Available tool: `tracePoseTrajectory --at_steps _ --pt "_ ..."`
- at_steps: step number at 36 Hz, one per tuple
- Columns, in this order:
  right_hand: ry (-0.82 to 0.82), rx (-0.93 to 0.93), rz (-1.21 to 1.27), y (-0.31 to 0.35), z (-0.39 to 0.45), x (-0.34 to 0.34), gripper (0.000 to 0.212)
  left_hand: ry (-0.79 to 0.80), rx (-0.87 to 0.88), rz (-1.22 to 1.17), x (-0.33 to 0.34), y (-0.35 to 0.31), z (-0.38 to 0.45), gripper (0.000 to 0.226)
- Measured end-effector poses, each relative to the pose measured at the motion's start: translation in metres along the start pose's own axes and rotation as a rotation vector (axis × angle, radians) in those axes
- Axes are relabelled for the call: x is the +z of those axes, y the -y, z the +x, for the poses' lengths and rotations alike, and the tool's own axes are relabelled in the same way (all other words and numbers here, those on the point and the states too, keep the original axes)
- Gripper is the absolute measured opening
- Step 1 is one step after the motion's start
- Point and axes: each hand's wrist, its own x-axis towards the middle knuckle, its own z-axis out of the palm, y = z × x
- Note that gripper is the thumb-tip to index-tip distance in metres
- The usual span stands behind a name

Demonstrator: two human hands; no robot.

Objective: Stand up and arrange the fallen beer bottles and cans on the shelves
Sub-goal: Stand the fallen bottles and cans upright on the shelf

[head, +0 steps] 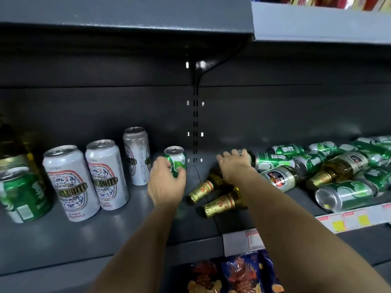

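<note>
My left hand [167, 182] grips a small green can [177, 158] that stands upright near the shelf's back wall. Over the near end of a fallen green can [275, 160] lies my right hand [233, 164], fingers spread; what is under the palm is hidden. Two brown bottles with gold foil necks [203, 190] [222, 205] lie on their sides just in front of that hand. To the right, several green cans [347, 195] and two more bottles [281, 178] [338, 168] lie in a heap. Three white cans [69, 180] [105, 174] [136, 155] stand upright at the left.
The grey shelf [127, 227] has a green can [23, 195] and a dark bottle [12, 144] standing at its far left. An upper shelf [127, 17] overhangs with a bracket [201, 68]. Price tags [349, 220] line the front edge; snack bags [237, 273] sit below.
</note>
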Motion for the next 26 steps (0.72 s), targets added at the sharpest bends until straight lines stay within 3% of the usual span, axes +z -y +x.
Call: tracePoseTrajectory --at_steps 6,10,15,21,26 --pt "0.058 -0.111 -0.048 -0.007 0.002 0.005 0.081 0.493 0.241 0.259 0.014 -0.040 -0.003 0.035" --pt "0.057 -0.216 -0.042 -0.007 0.007 0.007 0.091 0.813 0.243 0.446 0.026 -0.051 -0.004 0.055" --pt "0.048 -0.257 -0.067 -0.011 0.011 0.005 0.087 0.817 0.150 0.438 0.026 -0.057 -0.003 0.048" --pt "-0.013 -0.274 0.082 -0.026 0.010 0.003 0.107 0.670 0.271 0.561 0.017 -0.072 0.008 0.046" --pt "-0.139 -0.226 0.300 -0.041 0.012 0.000 0.084 0.560 0.480 0.726 0.002 -0.100 0.026 0.039"
